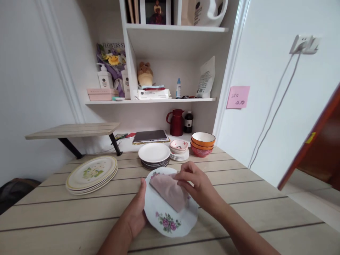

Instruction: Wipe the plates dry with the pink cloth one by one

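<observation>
A white plate with pink and purple flowers and a wavy rim is tilted toward me above the wooden table. My left hand grips its left edge, thumb on the upper side and the other fingers hidden beneath. Across the plate's face lies a folded pinkish cloth. My right hand pinches the cloth's upper right part between thumb and fingers.
Stacked oval plates stand left on the table. Behind my hands are round plates, small dishes and bowls. A red jug and a laptop sit at the back.
</observation>
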Demonstrator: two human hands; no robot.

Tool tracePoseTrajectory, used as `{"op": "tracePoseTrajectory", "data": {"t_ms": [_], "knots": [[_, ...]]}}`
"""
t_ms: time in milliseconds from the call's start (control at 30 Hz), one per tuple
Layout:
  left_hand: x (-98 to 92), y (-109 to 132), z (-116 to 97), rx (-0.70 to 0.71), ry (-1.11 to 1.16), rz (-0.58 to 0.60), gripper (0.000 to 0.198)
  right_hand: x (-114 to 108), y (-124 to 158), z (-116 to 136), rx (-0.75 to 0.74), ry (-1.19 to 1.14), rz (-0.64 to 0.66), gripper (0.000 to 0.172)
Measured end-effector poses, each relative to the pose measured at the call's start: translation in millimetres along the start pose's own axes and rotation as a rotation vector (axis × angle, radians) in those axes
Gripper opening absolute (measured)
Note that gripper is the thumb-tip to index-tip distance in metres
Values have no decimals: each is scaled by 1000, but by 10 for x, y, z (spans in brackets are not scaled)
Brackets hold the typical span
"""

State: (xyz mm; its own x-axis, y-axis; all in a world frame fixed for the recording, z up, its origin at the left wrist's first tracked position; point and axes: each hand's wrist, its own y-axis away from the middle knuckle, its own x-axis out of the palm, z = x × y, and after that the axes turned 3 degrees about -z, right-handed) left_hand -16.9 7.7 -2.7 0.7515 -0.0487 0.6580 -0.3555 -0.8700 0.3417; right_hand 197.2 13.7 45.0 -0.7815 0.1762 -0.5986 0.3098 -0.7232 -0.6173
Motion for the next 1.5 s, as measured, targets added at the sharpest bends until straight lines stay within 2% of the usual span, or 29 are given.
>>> {"op": "tracePoseTrajectory", "data": {"t_ms": [100, 200, 267, 367, 433, 533, 633, 800, 833, 900, 967, 1000, 1133, 1300, 1400, 1500], "knots": [[10, 15, -12, -30, 8, 32, 72, 76, 38, 130, -110, -95, 120, 26], [20, 27, -17, -41, 14, 37, 72, 202, 66, 188, -73, -197, 256, 28], [22, 26, -14, -33, 23, 46, 73, 299, 78, 165, 29, -175, 241, 33], [13, 12, -7, -25, 32, 60, 74, 399, 92, 84, 134, -60, 144, 41], [1, 3, -7, -41, 22, 56, 75, 420, 101, 40, 143, 36, 87, 36], [-13, 0, -9, -55, 6, 30, 77, 413, 108, 6, 143, 118, 61, 19], [-11, 12, -11, -45, 17, 53, 76, 378, 95, -8, 154, 23, 97, 22], [22, 50, -14, -22, 24, 97, 74, 216, 71, 88, 138, -117, -77, 25], [27, 56, -15, -24, 19, 92, 74, 188, 74, 125, 130, -122, -50, 24], [33, 64, -16, -34, 12, 87, 75, 169, 84, 191, 104, -104, 93, 26], [36, 65, -15, -35, 11, 81, 76, 206, 92, 218, 92, -55, 225, 24], [38, 63, -14, -30, 11, 77, 75, 238, 92, 211, 107, -33, 251, 21], [54, 56, -10, -9, -3, 71, 72, 362, 78, 101, 274, -21, 189, 17], [50, 51, -6, -7, -25, 19, 73, 401, 91, 52, 220, 136, 78, 23], [27, 42, -8, -22, -42, -10, 74, 402, 112, 96, 186, 176, 128, 17], [4, 30, -10, -25, -30, 23, 73, 375, 117, 137, 161, 156, 234, 23]]}}
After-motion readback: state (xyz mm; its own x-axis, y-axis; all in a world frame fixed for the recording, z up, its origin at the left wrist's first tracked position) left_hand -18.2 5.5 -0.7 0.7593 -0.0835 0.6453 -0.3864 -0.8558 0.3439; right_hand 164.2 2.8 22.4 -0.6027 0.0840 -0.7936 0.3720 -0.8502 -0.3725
